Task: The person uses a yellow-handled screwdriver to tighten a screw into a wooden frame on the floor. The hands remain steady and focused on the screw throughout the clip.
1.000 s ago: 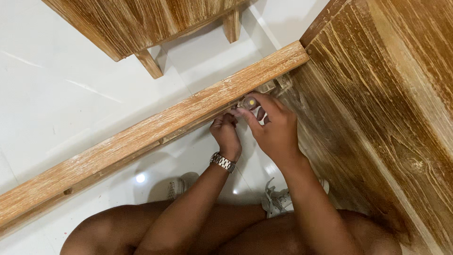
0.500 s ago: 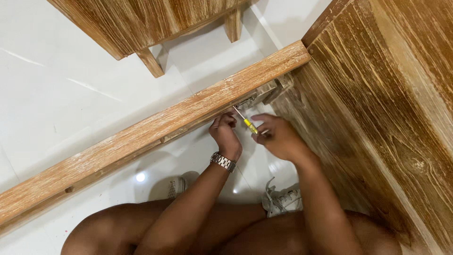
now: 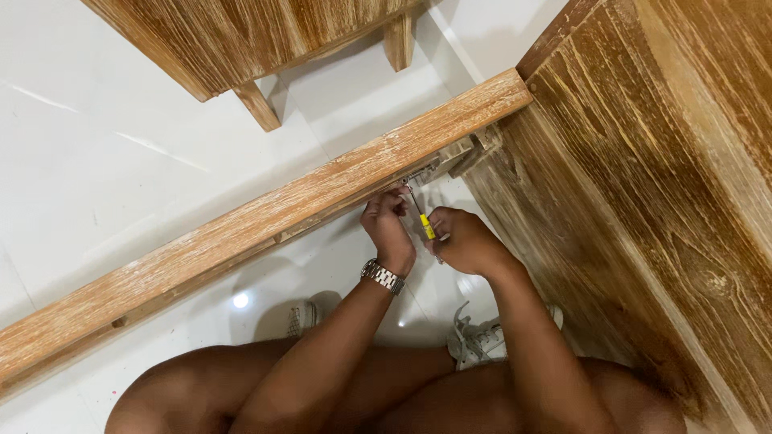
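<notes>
Your screwdriver (image 3: pixel 425 223) has a glossy yellow plastic handle; the whitewashed wooden rail (image 3: pixel 265 217) looks rough-grained, the white floor tiles (image 3: pixel 104 161) glossy.

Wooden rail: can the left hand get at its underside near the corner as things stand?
Probably yes: the left hand is already up against the wooden rail, nothing visibly between them, while the right hand holds the yellow-handled screwdriver alongside.

No packages, no labels, no signs, no screens in view, only bare wood surfaces and plain white floor, nothing printed or displayed anywhere in the scene
</notes>
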